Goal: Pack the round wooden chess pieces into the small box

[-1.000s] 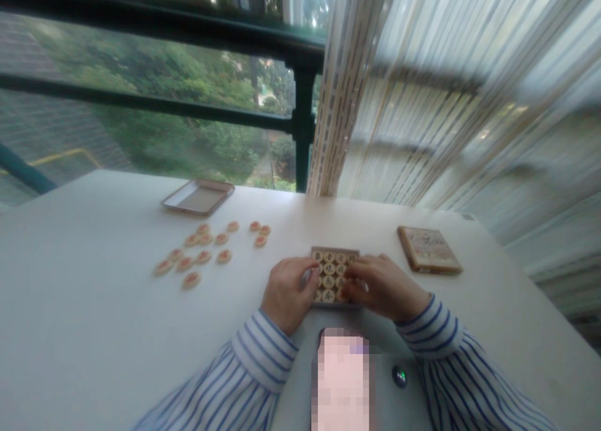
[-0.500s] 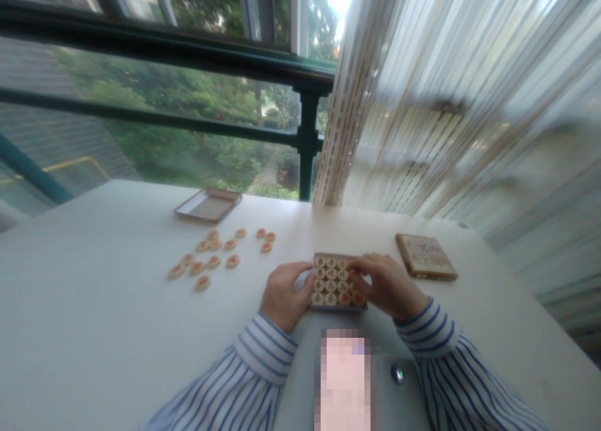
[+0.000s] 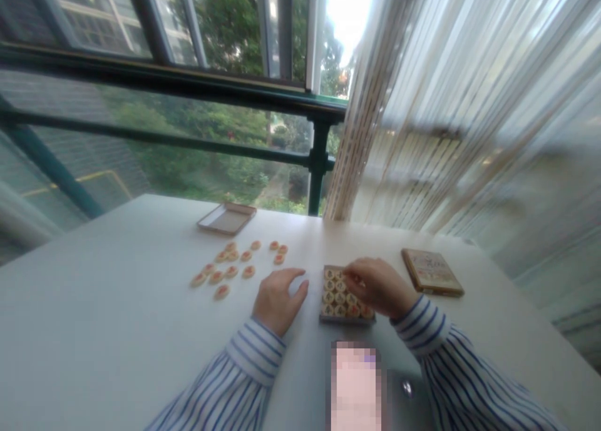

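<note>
A shallow box (image 3: 347,321) holds rows of round Chinese chess pieces (image 3: 340,286), mostly dark-marked, with red-marked ones at its near right corner. My left hand (image 3: 279,299) is open just left of the box, thumb and fingers apart, touching nothing. Over the box's right side hangs my right hand (image 3: 378,286), its fingers loosely bent and the thumb apart from them. It covers part of the pieces, and I see nothing held in it. Several loose red-marked chess pieces (image 3: 231,271) lie scattered on the table left of my left hand.
The white table (image 3: 154,331) bears a shallow open tray or lid (image 3: 227,232) at the back left. A flat printed box (image 3: 432,271) lies to the right. Behind the table are a green railing (image 3: 319,159) and a string curtain (image 3: 357,143). A blurred-out patch covers the near middle.
My left hand has let go of the box's left side and moved left. My right hand has shifted slightly left across the box. The camera view has tilted up.
</note>
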`<state>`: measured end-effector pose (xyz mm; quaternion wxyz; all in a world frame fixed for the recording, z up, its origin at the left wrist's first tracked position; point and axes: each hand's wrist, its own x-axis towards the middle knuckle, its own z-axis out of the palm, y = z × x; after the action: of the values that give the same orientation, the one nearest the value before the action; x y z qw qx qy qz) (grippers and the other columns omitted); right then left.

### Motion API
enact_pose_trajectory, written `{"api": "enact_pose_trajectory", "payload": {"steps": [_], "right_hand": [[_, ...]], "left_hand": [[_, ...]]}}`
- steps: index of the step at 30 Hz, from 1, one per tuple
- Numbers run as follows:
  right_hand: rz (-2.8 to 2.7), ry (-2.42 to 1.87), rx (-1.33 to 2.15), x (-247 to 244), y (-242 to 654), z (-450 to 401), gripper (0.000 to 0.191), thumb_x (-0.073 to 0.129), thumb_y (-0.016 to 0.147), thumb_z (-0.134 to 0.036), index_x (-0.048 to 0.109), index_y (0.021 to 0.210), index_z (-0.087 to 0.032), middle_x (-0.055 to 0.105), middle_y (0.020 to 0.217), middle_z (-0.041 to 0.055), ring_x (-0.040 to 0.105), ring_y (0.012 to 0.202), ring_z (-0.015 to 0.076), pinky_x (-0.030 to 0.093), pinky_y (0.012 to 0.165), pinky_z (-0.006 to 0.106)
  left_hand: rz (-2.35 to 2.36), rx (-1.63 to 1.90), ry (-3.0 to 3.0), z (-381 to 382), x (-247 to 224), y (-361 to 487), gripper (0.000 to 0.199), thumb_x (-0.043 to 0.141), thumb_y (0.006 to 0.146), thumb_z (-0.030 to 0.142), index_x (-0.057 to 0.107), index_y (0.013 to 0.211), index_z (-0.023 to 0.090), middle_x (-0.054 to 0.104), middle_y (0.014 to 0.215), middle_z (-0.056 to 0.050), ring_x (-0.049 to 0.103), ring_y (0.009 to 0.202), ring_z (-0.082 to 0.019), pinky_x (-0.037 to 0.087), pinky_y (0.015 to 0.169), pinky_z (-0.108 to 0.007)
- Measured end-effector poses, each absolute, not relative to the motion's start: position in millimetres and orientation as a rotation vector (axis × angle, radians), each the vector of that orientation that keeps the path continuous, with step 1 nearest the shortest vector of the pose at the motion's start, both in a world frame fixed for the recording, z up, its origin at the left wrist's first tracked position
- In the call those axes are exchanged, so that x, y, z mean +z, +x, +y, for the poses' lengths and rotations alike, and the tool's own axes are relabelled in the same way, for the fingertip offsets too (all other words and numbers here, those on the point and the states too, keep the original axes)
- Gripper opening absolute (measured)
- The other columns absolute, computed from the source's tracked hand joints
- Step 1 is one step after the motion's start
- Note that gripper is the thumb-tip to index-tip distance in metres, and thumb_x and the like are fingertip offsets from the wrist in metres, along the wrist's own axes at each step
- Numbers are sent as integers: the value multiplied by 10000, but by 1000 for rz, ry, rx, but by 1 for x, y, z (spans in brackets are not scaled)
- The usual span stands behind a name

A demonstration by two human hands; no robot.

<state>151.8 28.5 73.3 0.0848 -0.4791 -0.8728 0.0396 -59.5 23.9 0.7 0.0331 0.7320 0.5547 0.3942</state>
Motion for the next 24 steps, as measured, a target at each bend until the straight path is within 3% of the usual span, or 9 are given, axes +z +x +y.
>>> {"api": "enact_pose_trajectory", "payload": {"steps": [16,24], "right_hand": [[-2696,-1471,96,73,93,72,272,402,799,-295,634,912,-207,664,866,40,582,793,159,367,687,249],[-2687,-1532,98,64,77,96,298,405,796,-306,617,982,-212,658,924,55,586,843,174,388,718,266]], "left_hand": [[2211,892,2128,65,11,-94,333,465,755,371,594,1021,217,651,983,-57,580,886,-224,407,781,-337],[2367,732,2054,78,17,-84,307,473,737,347,604,971,198,661,903,-84,568,884,-242,378,784,-364]]}}
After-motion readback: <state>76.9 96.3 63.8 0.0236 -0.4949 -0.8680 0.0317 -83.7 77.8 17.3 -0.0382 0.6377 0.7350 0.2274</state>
